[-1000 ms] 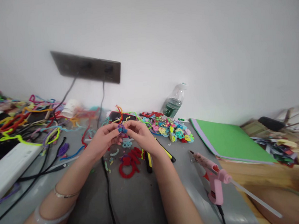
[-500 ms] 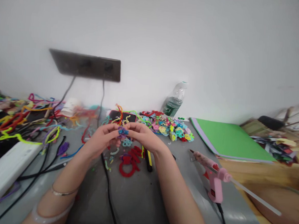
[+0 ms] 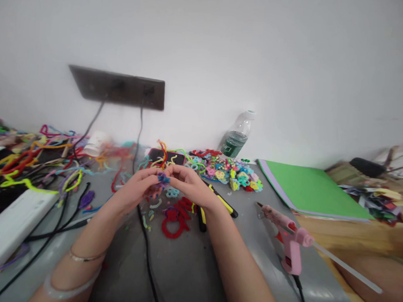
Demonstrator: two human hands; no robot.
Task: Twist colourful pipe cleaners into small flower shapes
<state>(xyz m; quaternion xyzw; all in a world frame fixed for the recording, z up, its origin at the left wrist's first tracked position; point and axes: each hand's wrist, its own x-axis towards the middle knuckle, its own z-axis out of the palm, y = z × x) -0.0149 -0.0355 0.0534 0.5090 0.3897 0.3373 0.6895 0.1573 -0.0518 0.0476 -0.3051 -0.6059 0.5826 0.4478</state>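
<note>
My left hand (image 3: 138,187) and my right hand (image 3: 188,183) meet above the grey table (image 3: 180,268), fingertips pinched together on a small blue and purple pipe-cleaner piece (image 3: 163,179). Below the hands lie red pipe-cleaner shapes (image 3: 175,215), a light blue pipe-cleaner flower (image 3: 172,192) and small cut bits. Behind the right hand sits a heap of finished colourful pipe-cleaner flowers (image 3: 230,173). Bracelets ring my left wrist.
A pink glue gun (image 3: 290,240) with a glue stick lies to the right. A green folder (image 3: 308,189) and water bottle (image 3: 235,137) sit at the back. Loose pipe cleaners (image 3: 33,163), black cables (image 3: 145,252) and a white box (image 3: 9,228) crowd the left. Another person's arm (image 3: 381,276) rests at right.
Both hands stay pinched on the small piece, with only slight finger shifts. The view has drifted a little.
</note>
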